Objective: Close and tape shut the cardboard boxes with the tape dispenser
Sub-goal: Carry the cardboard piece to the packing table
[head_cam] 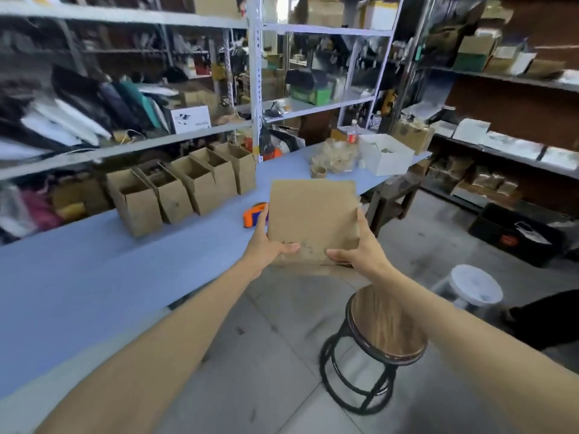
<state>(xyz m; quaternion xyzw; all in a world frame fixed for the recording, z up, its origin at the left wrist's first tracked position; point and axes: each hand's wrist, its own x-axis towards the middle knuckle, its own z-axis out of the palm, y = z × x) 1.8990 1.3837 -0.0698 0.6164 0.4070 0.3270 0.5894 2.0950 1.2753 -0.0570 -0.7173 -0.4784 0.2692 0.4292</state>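
Observation:
I hold a brown cardboard box (311, 214) in the air over the near edge of the blue table (94, 270), its broad side facing me. My left hand (269, 242) grips its left side, thumb on the front face. My right hand (360, 245) grips its right side the same way. An orange and blue tape dispenser (254, 215) lies on the table just behind my left hand, partly hidden by the box. Several open-topped cardboard boxes (181, 189) stand in a row at the back of the table.
A round wooden stool (387, 327) stands on the floor under my right arm. A white box (385, 153), empty tape cores (333, 158) and a bottle (352, 134) sit at the table's far end. Cluttered metal shelves (255, 89) rise behind the table and along the right wall.

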